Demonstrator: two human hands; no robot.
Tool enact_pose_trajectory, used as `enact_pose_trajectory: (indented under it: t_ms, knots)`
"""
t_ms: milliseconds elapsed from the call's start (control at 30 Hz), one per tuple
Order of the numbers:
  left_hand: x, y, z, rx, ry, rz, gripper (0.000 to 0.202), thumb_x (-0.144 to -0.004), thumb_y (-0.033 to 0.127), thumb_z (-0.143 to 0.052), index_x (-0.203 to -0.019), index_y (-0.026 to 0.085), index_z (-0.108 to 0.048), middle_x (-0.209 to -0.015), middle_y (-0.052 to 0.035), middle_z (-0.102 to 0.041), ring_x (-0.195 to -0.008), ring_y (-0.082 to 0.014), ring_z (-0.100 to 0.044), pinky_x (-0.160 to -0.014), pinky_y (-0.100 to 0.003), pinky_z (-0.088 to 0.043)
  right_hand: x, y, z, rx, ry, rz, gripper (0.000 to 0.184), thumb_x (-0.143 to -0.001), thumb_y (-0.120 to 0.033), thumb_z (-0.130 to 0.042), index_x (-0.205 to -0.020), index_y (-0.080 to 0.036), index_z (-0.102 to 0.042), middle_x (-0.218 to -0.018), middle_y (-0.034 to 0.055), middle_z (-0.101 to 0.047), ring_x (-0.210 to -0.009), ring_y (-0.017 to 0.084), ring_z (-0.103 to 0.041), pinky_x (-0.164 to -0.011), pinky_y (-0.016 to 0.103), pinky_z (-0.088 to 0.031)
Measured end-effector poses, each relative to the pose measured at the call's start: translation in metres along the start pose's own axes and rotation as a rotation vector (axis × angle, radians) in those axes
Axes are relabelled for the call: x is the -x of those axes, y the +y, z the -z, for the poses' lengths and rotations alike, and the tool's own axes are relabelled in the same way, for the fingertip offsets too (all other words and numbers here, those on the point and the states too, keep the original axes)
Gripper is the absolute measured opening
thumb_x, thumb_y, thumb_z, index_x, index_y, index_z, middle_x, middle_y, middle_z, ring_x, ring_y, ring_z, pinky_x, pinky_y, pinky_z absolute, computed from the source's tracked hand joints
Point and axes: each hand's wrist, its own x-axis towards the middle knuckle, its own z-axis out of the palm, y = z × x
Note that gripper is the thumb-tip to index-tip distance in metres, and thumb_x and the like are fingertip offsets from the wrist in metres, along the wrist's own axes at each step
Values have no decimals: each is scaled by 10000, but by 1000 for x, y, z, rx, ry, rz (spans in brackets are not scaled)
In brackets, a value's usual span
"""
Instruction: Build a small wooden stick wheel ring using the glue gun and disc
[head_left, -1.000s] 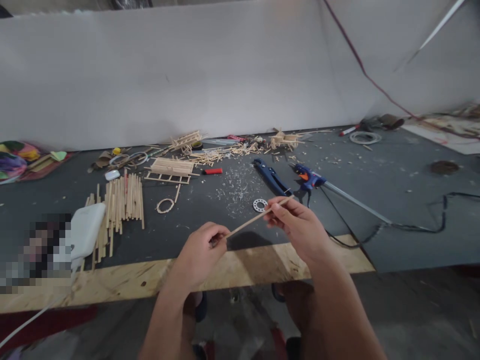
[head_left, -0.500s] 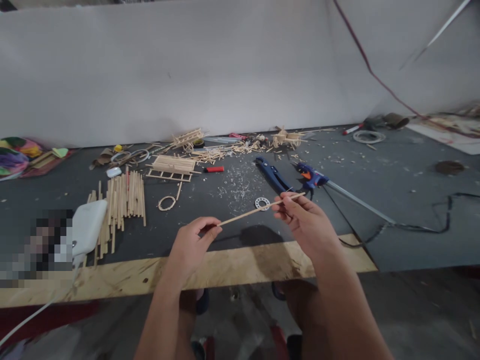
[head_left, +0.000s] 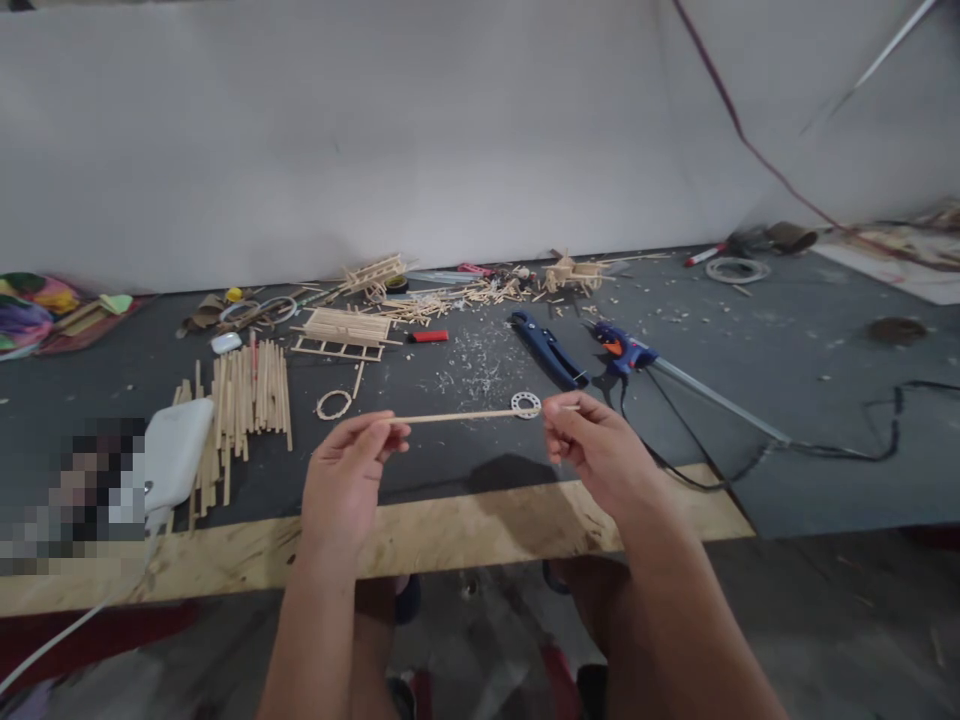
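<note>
A thin wooden stick (head_left: 457, 415) is stretched nearly level between my two hands, above the front of the dark tabletop. My left hand (head_left: 349, 460) pinches its left end between thumb and fingers. Near the other end, my right hand (head_left: 596, 445) is closed on it, and a short tip pokes out past the fingers. Just behind the stick lies a white ring with holes (head_left: 526, 401), partly crossed by it. A blue cutter-like hand tool (head_left: 547, 350) rests beyond my right hand, beside a blue glue gun (head_left: 622, 348).
At left lie a bundle of sticks (head_left: 251, 400), a white power bank (head_left: 176, 450) with a cable, and a wooden ring (head_left: 334, 404). Behind are a small stick-built frame (head_left: 345, 330), a red lighter-like object (head_left: 429, 337) and scattered offcuts (head_left: 480, 297). The glue gun's black cord (head_left: 690, 487) trails right.
My left hand has moved left and up, toward the stick's far end. The stick has turned from slanted to nearly level, and my right hand has shifted slightly.
</note>
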Motion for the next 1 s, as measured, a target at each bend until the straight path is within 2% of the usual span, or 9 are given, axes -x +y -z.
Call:
enact_pose_trajectory:
  t_ms: [133,333,433,567,700,833,867,900,1000]
  knots:
    - [-1,-2,-10,208,78,32,222,-640,343,-803,-751,175,-711,-711,-8,-729,-695,-121,-683,-607,-194,-539,6,11,-12,108,-139,-67,199,-699,-317,-762,-688,-179,-619,-556,-43,-589,-487,79,-541,-470,204,-458]
    - [13,-17,-34,175,-72,186,255,-699,352,-765,-841,156,-682,-772,-44,-732,-744,-170,-698,-684,-280,-564,13,28,-34,252,-250,-106,224,-753,-374,-698,-731,-178,-593,-632,-26,-628,-533,99,-590,-519,238,-483]
    - [13,-18,-34,166,-61,209,243,-731,355,-733,-838,150,-660,-708,-20,-692,-703,-159,-683,-660,-276,-557,12,26,-31,327,-258,-102,194,-771,-364,-676,-799,-183,-614,-668,-15,-642,-584,114,-605,-527,240,-474]
    - [8,-15,-28,116,-47,225,222,-761,350,-695,-837,148,-645,-584,38,-554,-579,-119,-610,-537,-235,-514,3,15,-8,364,-110,2,208,-765,-360,-681,-876,-191,-634,-694,-10,-644,-601,107,-576,-574,244,-462]
    - [10,-12,-23,11,-102,290,201,-790,340,-656,-836,145,-632,-593,44,-504,-445,-54,-448,-362,-159,-309,-12,7,19,422,91,143,236,-731,-391,-686,-839,-193,-615,-730,10,-643,-648,128,-573,-627,268,-464]
    - [17,-12,-22,-87,-183,342,207,-819,354,-619,-854,150,-618,-610,46,-492,-410,-20,-370,-362,-144,-201,-41,1,32,846,280,326,280,-790,-397,-567,-990,-203,-577,-962,50,-655,-849,167,-608,-775,300,-472]
    - [19,-12,-22,-102,-207,353,211,-824,361,-613,-854,152,-615,-609,47,-488,-411,-17,-362,-369,-144,-196,-51,-1,32,1010,338,330,318,-815,-395,-518,-1072,-209,-543,-1072,62,-640,-944,177,-603,-822,307,-466]
    - [20,-13,-22,-114,-230,365,216,-827,368,-608,-855,154,-613,-610,47,-487,-412,-16,-358,-374,-144,-194,-61,-2,32,1070,365,310,370,-803,-378,-530,-1132,-209,-517,-1167,81,-610,-1044,199,-578,-878,333,-447]
    - [23,-15,-22,-143,-274,388,231,-834,393,-597,-858,164,-613,-617,46,-492,-420,-15,-361,-387,-145,-194,-87,-7,29,1206,426,226,496,-718,-345,-616,-1180,-203,-504,-1261,145,-557,-1188,325,-489,-973,504,-350]
